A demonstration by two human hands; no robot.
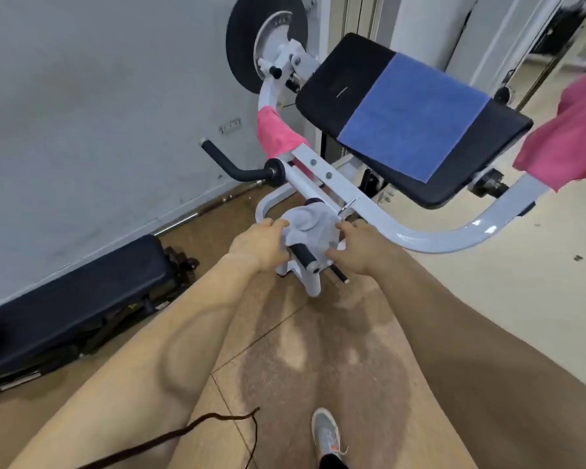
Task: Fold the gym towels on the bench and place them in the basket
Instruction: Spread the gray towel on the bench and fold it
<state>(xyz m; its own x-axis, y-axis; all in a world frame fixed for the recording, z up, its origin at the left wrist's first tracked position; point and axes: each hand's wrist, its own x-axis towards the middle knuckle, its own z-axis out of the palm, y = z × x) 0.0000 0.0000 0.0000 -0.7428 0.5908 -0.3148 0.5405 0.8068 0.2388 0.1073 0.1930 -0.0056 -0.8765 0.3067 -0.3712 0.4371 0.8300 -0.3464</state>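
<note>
Grey cloth fills our grasp: the grey towel (pixel 310 228) sits bunched over the short black-gripped handle (pixel 301 255) at the low front end of the white machine frame (pixel 420 236), and we hold it from both sides. Our left hand (pixel 261 245) grips its left edge with the fingers curled into the cloth. Our right hand (pixel 359 243) pinches the right edge, fingertips on top and thumb beneath. Beyond, a blue towel (pixel 413 116) lies spread flat across the middle of the slanted black pad (pixel 345 79), with bare padding on either side. One pink towel (pixel 278 133) is wrapped over the frame's arm to the left of the pad, and a second pink towel (pixel 569 137) hangs at the right edge of view. A black bench (pixel 82 299) lies along the wall on our left. Our grey shoe (pixel 327 434) stands on the brown floor (pixel 301 350) below.
</note>
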